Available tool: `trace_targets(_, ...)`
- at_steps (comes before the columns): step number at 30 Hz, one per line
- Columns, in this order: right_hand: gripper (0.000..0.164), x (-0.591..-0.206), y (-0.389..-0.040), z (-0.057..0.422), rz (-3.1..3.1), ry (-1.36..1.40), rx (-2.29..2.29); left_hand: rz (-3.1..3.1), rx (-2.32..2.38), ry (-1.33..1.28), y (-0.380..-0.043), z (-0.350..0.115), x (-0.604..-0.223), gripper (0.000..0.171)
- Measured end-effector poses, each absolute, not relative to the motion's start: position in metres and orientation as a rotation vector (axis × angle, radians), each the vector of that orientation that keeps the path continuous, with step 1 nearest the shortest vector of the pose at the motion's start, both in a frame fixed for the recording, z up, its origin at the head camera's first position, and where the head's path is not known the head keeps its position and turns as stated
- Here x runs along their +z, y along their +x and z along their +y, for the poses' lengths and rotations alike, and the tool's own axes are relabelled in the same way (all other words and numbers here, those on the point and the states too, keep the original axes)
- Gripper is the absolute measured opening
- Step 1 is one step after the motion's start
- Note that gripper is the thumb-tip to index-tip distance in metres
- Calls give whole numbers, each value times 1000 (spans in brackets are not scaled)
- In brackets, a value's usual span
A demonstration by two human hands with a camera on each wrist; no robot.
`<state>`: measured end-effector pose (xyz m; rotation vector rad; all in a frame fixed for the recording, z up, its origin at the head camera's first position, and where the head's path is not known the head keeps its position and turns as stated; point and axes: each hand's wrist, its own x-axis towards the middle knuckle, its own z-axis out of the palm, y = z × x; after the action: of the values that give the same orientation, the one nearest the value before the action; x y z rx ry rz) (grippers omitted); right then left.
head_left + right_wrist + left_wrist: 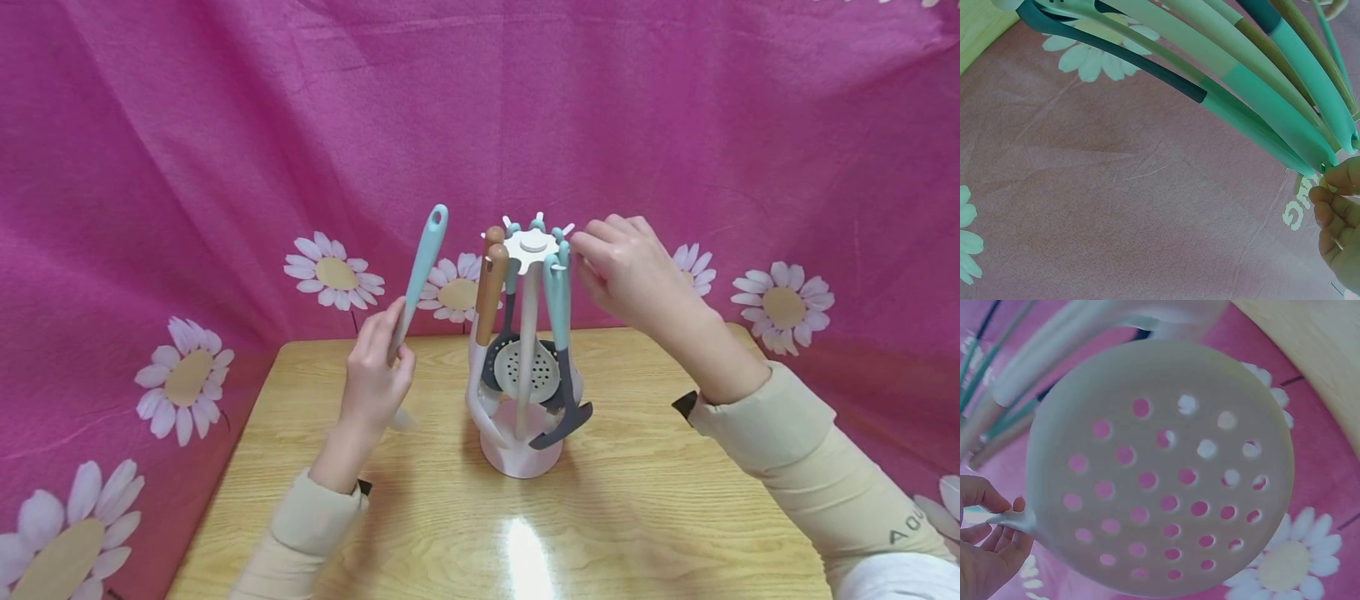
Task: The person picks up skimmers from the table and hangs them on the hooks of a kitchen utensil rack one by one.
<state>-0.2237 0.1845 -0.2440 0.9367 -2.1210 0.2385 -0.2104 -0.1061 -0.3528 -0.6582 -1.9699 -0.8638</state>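
Observation:
In the head view my left hand (pixel 378 367) grips the light neck of a skimmer (pixel 427 254), its mint handle pointing up, left of the rack. The left wrist view shows its round pale head, full of holes (pixel 1125 515), with thumb and fingers (pixel 997 550) round the neck. A white utensil rack (pixel 531 246) stands upright on the table with several utensils hanging from its top. My right hand (pixel 626 262) is at the right side of that top, thumb and forefinger pinching one of its small hooks beside the mint handle ends (pixel 1329 159).
Brown-handled utensils (pixel 491 292) hang at the rack's left, and a mint-handled turner with a dark head (pixel 562 429) at its front. Another pale perforated head (pixel 527 372) hangs behind the post. A pink flowered cloth (pixel 480 108) rises behind the wooden table (pixel 637 517).

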Motion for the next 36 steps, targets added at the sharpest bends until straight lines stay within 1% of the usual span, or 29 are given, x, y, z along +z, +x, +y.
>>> trace_targets(6, 6, -244, -224, 185, -2116, 939, 239, -1927, -861, -730, -192, -93, -350, 55)
trace_targets(17, 7, -244, -224, 185, -2109, 941, 240, -1918, -853, -793, -169, -75, -354, 57)
trace_targets(36, 10, -245, -224, 185, -2113, 936, 243, -1985, -841, -784, -157, -57, -371, 55)
